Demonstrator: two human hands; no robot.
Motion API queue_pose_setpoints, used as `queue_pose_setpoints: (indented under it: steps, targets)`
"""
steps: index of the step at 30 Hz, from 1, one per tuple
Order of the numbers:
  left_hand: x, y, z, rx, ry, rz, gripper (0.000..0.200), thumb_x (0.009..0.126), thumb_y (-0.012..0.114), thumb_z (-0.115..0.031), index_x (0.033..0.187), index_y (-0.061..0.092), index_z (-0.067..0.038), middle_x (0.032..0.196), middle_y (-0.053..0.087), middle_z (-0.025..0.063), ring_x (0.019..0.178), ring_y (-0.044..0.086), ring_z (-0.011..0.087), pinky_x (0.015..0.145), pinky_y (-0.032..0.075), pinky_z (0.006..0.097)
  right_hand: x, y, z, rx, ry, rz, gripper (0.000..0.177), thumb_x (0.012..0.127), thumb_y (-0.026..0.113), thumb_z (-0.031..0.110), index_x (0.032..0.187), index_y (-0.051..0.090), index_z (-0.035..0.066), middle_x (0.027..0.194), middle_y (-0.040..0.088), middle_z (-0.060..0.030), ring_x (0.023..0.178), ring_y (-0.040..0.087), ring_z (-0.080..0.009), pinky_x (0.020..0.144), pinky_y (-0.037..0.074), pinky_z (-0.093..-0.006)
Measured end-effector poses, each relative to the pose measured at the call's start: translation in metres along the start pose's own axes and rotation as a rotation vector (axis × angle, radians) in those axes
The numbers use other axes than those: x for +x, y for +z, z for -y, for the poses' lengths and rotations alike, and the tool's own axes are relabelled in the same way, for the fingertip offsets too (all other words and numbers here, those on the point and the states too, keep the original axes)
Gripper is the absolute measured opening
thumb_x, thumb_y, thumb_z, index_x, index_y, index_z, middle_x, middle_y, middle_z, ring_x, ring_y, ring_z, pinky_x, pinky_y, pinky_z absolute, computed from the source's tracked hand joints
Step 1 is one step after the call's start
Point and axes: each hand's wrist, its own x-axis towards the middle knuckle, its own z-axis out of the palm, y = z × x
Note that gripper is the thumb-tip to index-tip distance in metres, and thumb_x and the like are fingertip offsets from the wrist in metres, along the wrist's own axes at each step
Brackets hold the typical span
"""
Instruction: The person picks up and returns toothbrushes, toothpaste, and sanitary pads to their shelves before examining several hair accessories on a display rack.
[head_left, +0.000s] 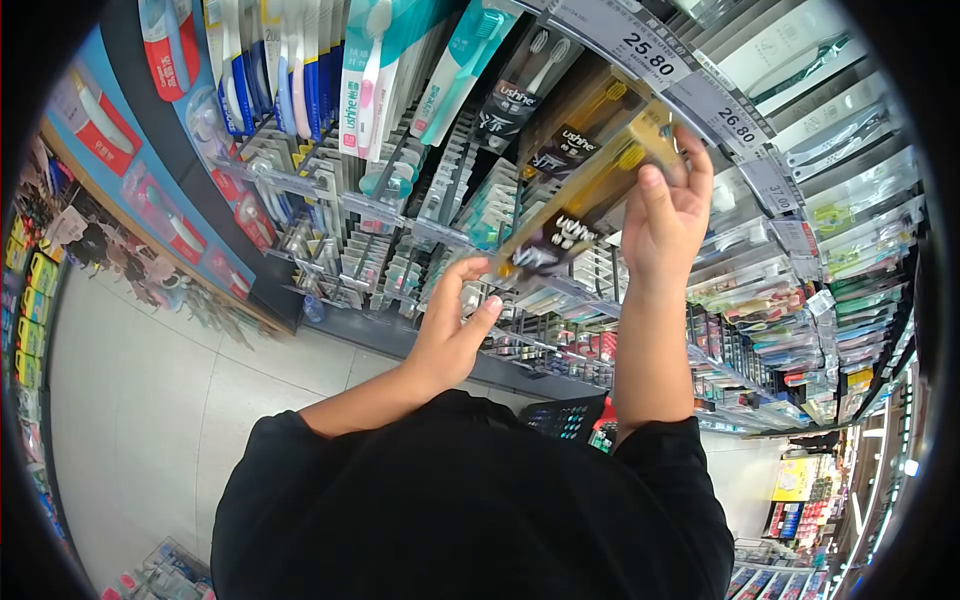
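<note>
A clear toothbrush pack with a yellow toothbrush and a dark label lies tilted across the front of the rack. My right hand grips its upper end, thumb on the near side and fingers behind the far edge. At the pack's lower end is my left hand, its index fingertip right at the corner and its thumb spread apart below. Just behind hangs a similar yellow pack with the same dark label. Left of that, a black-labelled twin toothbrush pack hangs on its hook.
Teal and white toothbrush packs hang at the upper left. A price rail runs diagonally above my right hand, with more packs beyond it. Below my arms, a dark basket is partly hidden by my body. Pale floor tiles show at left.
</note>
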Motion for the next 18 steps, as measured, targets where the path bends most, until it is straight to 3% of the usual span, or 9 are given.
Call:
queue_pose_setpoints:
  steps: [8, 11, 14, 18]
  targets:
    - [-0.007, -0.001, 0.004, 0.051, -0.046, 0.004, 0.044, 0.090, 0.053, -0.019, 0.130, 0.038, -0.007, 0.126, 0.048, 0.0081, 0.120, 0.039, 0.0179, 0.100, 0.026, 0.0357, 0.021, 0.007, -0.004, 0.028, -0.127, -0.057, 0.057, 0.076, 0.069, -0.007, 0.125, 0.041, 0.001, 0.121, 0.055, -0.0155, 0.109, 0.055, -0.0226, 0.095, 0.043, -0.0331]
    - [-0.008, 0.000, 0.002, 0.039, -0.054, 0.020, 0.043, 0.090, 0.053, -0.018, 0.129, 0.039, -0.007, 0.125, 0.049, 0.0076, 0.119, 0.041, 0.0174, 0.099, 0.027, 0.0354, 0.024, 0.009, -0.003, -0.072, -0.137, -0.031, 0.050, 0.082, 0.061, -0.009, 0.127, 0.043, 0.002, 0.123, 0.053, -0.0128, 0.109, 0.054, -0.0191, 0.092, 0.044, -0.0305]
    - [-0.007, -0.001, -0.001, 0.050, -0.059, 0.027, 0.041, 0.090, 0.053, -0.017, 0.128, 0.040, -0.007, 0.124, 0.050, 0.0074, 0.116, 0.043, 0.0170, 0.097, 0.029, 0.0342, 0.028, 0.009, -0.003, -0.156, -0.087, -0.051, 0.047, 0.082, 0.062, -0.008, 0.124, 0.045, 0.002, 0.123, 0.053, -0.0131, 0.107, 0.055, -0.0188, 0.092, 0.044, -0.0295]
    - [-0.006, -0.002, -0.005, 0.036, -0.069, 0.047, 0.039, 0.089, 0.057, -0.019, 0.122, 0.044, -0.003, 0.118, 0.050, 0.0105, 0.113, 0.045, 0.0209, 0.097, 0.032, 0.0346, 0.036, 0.002, -0.019, -0.229, -0.123, -0.142, 0.046, 0.075, 0.074, -0.001, 0.116, 0.052, 0.000, 0.118, 0.055, -0.0161, 0.103, 0.055, -0.0183, 0.090, 0.045, -0.0306]
